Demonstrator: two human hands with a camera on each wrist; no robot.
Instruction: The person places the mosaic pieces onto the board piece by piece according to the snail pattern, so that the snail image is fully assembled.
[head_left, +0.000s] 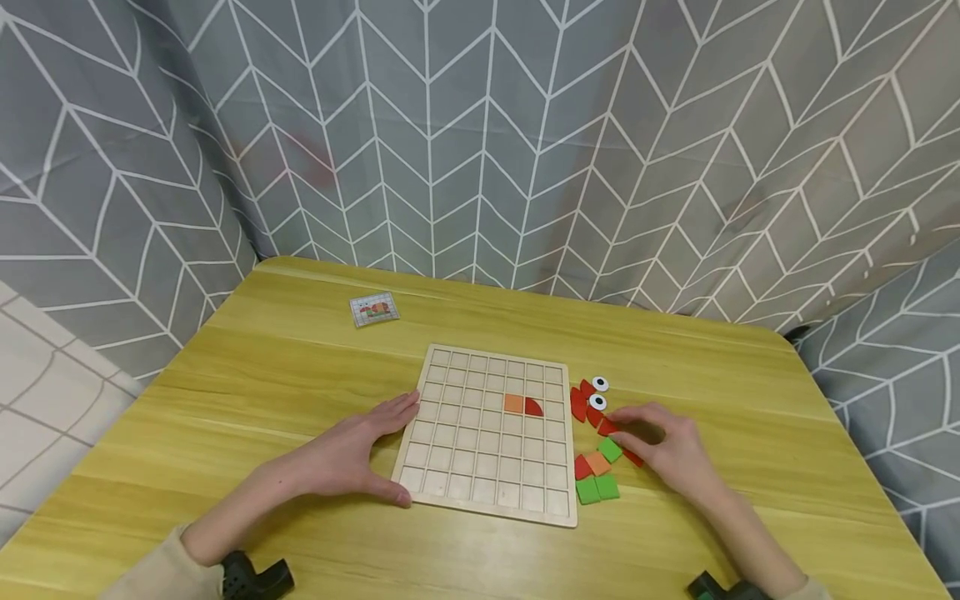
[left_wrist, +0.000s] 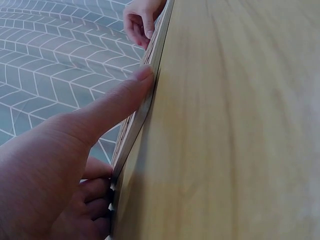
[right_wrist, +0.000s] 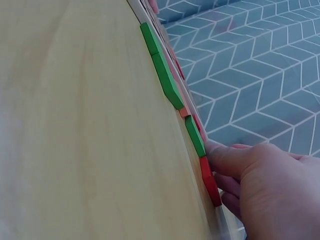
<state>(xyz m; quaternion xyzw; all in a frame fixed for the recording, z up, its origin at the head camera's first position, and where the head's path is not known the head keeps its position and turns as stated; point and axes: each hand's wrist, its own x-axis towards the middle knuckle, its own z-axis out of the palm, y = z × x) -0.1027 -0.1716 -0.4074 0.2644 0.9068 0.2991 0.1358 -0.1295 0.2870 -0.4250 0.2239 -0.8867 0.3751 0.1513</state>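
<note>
A wooden grid board (head_left: 467, 461) lies flat on the table, with an orange square (head_left: 513, 403) and a red quarter-round piece (head_left: 533, 407) in neighbouring cells. My left hand (head_left: 367, 446) rests at the board's left side, fingertips on the left edge and thumb, fairly straight, at the near left corner. To the right of the board, my right hand (head_left: 671, 446) pinches a small red piece (head_left: 608, 427) between thumb and index finger, low over the table. Another red piece (head_left: 633, 457) lies partly under that hand. A green piece (right_wrist: 195, 135) stands close to its thumb in the right wrist view.
Two round eye pieces (head_left: 598, 393) and more red pieces (head_left: 578, 405) lie beside the board's right edge. Nearer me are an orange piece (head_left: 597, 463) and green squares (head_left: 607, 486). A small picture card (head_left: 374, 309) lies at the back left. Patterned curtains (head_left: 465, 150) surround the table.
</note>
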